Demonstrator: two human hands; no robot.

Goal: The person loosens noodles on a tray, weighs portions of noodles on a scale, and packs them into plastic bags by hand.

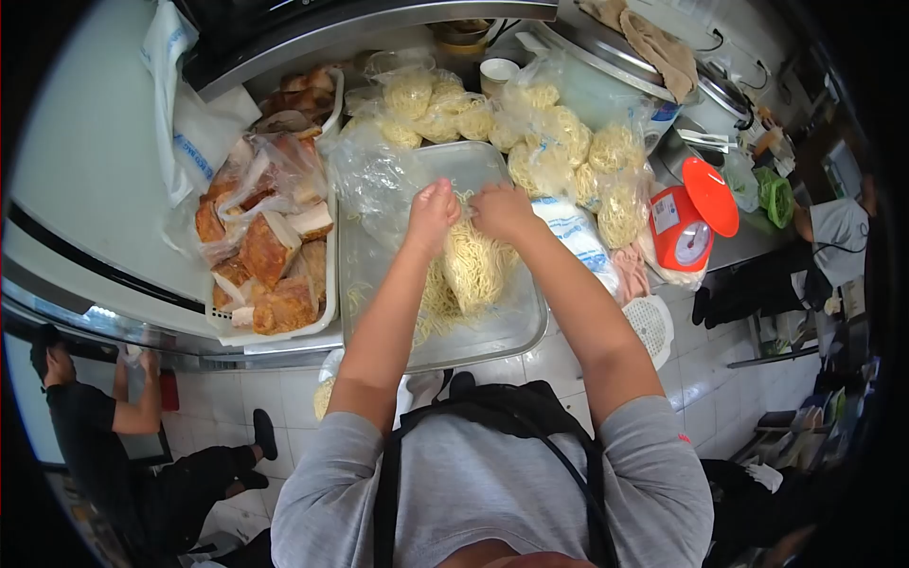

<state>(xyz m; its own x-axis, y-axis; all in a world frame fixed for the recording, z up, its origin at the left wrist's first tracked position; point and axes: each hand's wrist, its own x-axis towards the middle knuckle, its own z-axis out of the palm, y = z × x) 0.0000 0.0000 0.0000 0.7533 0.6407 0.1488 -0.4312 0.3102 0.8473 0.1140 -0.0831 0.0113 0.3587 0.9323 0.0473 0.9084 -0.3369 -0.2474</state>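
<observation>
Two closed hands at the neck of a noodle bag

The left hand is curled into a tight fist beside the bag's neck; what lies inside it is hidden. The right hand is closed too, fingers bent over the gathered top of the noodle bag. The bag hangs between the forearms, over the middle of the metal tray. Loose noodles lie under and beside it, toward the tray's near edge.

Much crowds this tray. A heap of crumpled clear plastic fills its far left corner, close to the left hand. Filled noodle bags line the far edge and bunch around the far right corner (some seem to lean over the rim), leaving little free room there. Along the left edge stands a white basket of browned meat pieces, partly under plastic.

Past the tray's right edge, on the counter, are a blue-and-white packet, a pink cloth and a red scale. A large cooker stands behind the noodle bags, with a brown cloth draped on its lid.
</observation>
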